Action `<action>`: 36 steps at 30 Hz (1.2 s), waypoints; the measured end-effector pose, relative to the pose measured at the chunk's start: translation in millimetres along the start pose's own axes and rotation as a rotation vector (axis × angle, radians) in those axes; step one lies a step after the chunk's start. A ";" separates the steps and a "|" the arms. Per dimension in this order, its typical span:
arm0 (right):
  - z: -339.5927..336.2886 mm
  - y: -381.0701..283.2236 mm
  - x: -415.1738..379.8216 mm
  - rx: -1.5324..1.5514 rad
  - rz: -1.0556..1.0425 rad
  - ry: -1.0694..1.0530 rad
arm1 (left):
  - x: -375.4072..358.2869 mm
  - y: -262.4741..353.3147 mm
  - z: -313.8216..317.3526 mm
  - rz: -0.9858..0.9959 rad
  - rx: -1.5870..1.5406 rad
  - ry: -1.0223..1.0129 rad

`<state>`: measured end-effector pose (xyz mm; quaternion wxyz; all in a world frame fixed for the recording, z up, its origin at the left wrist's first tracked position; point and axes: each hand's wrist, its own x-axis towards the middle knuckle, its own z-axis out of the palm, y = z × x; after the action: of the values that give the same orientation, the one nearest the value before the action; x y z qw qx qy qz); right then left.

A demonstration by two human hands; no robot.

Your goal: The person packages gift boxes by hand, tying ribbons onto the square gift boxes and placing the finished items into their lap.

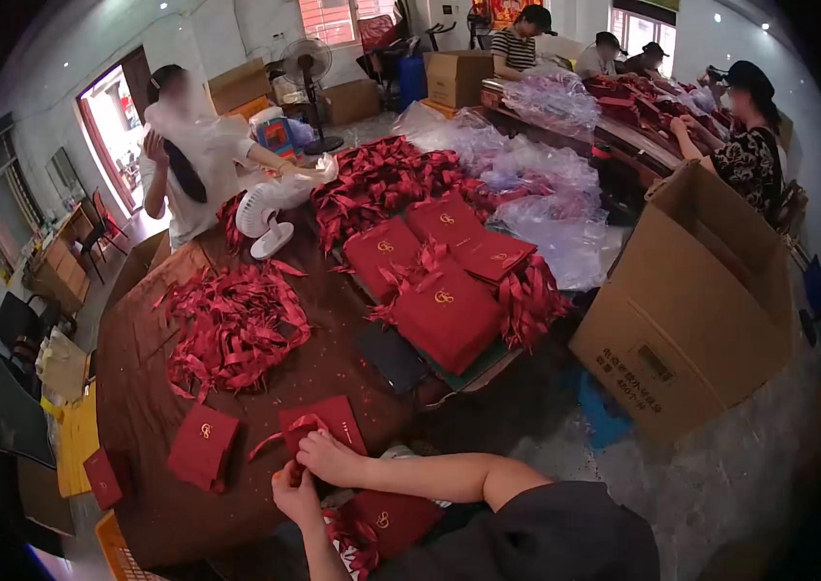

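Both my hands meet at a red ribbon over a red bag near the table's front edge. My right hand is closed, its fingers pinching the ribbon. Just below and to the left, my left hand is closed too, fingertips pressed together close to the ribbon; what they hold is too small to make out. A red bag with a gold logo lies to the left, and a smaller red piece beyond it. Another red bag with ribbons rests below my hands, by my lap.
A ribbon heap lies on the brown-covered table. Stacked red bags, a white fan and plastic wrap sit farther back. A cardboard box stands right. Several people work around the tables.
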<state>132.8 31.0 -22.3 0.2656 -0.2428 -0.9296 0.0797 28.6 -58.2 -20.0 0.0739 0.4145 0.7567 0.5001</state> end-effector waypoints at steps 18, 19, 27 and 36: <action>-9.8 12.4 1.0 0.515 0.179 0.052 | 10.4 -24.7 -23.7 -0.113 -0.170 -0.271; -8.3 12.2 -0.7 0.463 0.172 0.069 | 12.9 -11.2 -27.7 -0.120 -0.171 -0.269; -6.8 11.4 9.3 0.352 -0.089 0.199 | 26.1 0.9 -19.3 0.206 0.396 -0.205; -20.8 33.8 -4.1 0.139 0.261 0.238 | 27.6 11.3 -19.2 0.309 0.566 -0.192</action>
<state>160.7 58.7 -16.0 0.3771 -0.3503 -0.8444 0.1485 6.9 -50.4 6.9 -0.0499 0.5737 0.7833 0.2342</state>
